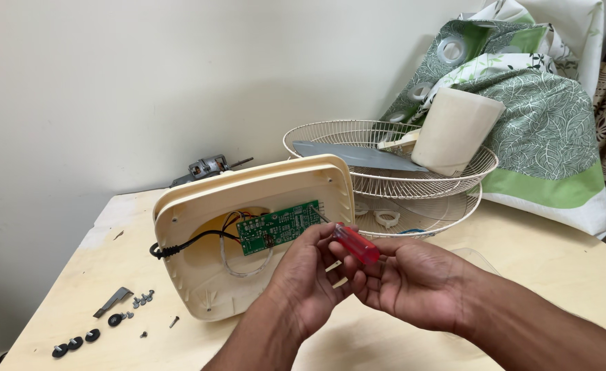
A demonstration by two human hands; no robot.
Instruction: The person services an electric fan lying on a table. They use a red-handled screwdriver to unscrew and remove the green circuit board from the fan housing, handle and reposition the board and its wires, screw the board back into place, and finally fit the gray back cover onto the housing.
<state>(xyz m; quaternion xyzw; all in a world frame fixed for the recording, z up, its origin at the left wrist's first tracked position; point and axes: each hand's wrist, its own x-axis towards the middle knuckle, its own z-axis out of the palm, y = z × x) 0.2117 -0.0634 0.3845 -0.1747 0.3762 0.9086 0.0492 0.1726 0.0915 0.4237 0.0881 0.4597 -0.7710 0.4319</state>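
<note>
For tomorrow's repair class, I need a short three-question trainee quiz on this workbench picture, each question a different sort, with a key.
1. True or false: the green circuit board sits inside the cream housing.
2. What colour is the screwdriver handle? A blue, B red, C black.
3. What lies loose on the table left of the housing?

Key: 1 true. 2 B; both hands, left hand and right hand, meet at it. 3 screws and black rubber feet.

Bare table [536, 254] right; fan base [248, 240], screws [141, 299] left.
</note>
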